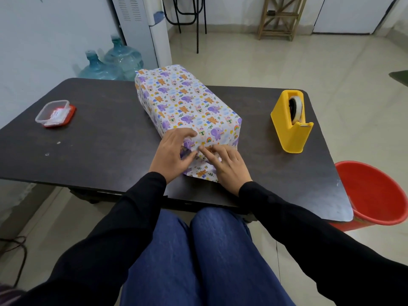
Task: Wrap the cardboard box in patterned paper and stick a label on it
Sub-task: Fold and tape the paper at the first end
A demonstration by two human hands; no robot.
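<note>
Far left, on the dark brown rectangular tabletop: small clear plastic container with red lid, resting upside down on that lid, white contents inside, too small to read. Behind the table's left edge, on the floor: two blue translucent water jugs, side by side against a white appliance.

Centre of table: long cardboard box covered in white paper printed with purple elephants, orange bears and rainbows, lying lengthwise away from the viewer, far end paper standing open, near end paper loose and partly folded down onto the tabletop.

Left hand, black sleeve: fingers curled over the near left corner of the box, thumb pressed against the paper flap. Right hand, black sleeve: fingers bent, pressing the folded flap at the near end, fingertips nearly touching the left thumb. Both hands close together on the paper; firm pinch or mere pressing not discernible.

Right of box, well apart: yellow plastic tape dispenser with roll of tape, upright. Beyond the table's right corner, on the floor: red plastic bucket.
</note>
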